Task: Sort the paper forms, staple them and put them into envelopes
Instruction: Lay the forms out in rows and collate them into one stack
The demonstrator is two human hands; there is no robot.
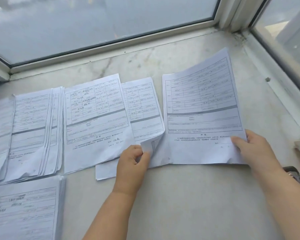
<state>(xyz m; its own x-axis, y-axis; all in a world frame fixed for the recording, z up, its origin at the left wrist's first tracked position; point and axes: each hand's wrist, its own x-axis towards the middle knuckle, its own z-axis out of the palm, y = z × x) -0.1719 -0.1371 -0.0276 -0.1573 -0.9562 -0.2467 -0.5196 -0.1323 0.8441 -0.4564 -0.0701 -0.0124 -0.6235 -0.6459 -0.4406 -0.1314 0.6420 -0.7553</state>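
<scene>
Nearest the camera, a stack of forms (24,210) lies at the near left of the stone tabletop (189,205). Left hand (131,166): fingers (142,157) clamped on the curled near corner of a middle sheet (142,108). Right hand (255,148): fingers clamped on the near right corner of a blank form (201,110), raised off the tabletop. A filled-in form (95,118) and two further stacks (33,132) lie to the left, below the window (100,19).
</scene>
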